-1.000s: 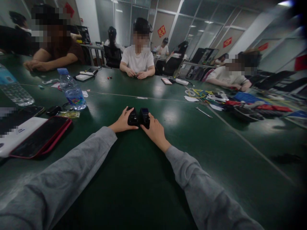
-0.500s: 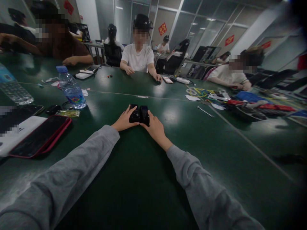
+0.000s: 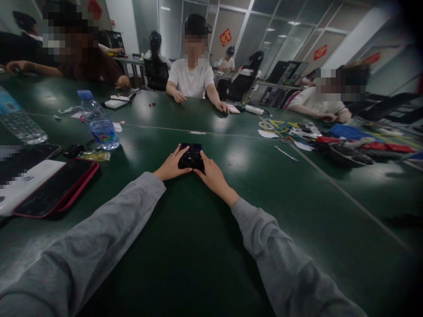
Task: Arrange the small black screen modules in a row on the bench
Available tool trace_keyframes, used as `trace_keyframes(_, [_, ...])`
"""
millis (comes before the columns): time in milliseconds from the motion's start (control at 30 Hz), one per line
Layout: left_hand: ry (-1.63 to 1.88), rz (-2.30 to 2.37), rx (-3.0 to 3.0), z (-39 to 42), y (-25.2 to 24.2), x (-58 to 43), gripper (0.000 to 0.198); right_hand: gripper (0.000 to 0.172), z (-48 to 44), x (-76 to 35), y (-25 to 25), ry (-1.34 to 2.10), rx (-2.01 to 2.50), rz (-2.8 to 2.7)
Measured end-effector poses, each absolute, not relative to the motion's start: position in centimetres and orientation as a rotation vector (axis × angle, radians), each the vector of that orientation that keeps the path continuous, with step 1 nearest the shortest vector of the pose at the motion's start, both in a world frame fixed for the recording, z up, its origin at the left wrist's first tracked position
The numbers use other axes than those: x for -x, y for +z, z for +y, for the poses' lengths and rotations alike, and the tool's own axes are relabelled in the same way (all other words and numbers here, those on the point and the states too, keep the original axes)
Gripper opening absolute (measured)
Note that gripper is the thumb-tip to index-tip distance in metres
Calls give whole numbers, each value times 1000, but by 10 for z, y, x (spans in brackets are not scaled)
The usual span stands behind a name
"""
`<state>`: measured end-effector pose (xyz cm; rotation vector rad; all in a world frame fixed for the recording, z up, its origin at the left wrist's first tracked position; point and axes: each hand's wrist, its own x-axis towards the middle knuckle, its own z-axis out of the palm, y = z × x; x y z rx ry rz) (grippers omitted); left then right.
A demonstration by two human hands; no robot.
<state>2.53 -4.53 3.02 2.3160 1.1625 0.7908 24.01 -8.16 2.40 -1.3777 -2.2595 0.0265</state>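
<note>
Two small black boxy devices rest side by side on the dark green table (image 3: 198, 246), their inner sides touching or nearly so. Around the left black device (image 3: 185, 159) curve the fingers and thumb of my left hand (image 3: 172, 164). My right hand (image 3: 214, 176) grips the right black device (image 3: 197, 149) from its outer side, thumb low at the near edge. Small light marks show on the tops, too small to read. Both thumbs lie close together at the front. The outer sides are hidden by my fingers.
Left are a water bottle (image 3: 101, 121), another bottle (image 3: 21, 119) and a red-cased phone (image 3: 56, 187). A wrench (image 3: 286, 153) and a heap of cables and cloth (image 3: 350, 136) lie right. Across the table sits a person in a white shirt (image 3: 191, 79).
The right device has turned and moved left against the left one, closing the gap between them. My right hand shifted slightly with it; my left hand stayed nearly still.
</note>
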Motion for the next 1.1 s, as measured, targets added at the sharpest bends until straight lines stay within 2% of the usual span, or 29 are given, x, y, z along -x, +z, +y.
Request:
trace_keyframes(867, [853, 1189, -2317, -44, 29, -26, 91, 72, -87, -238, 27, -5, 1407, -2282])
trace_keyframes(1100, [786, 1264, -2529, -54, 34, -30, 68, 57, -90, -235, 31, -110, 1450, -2323])
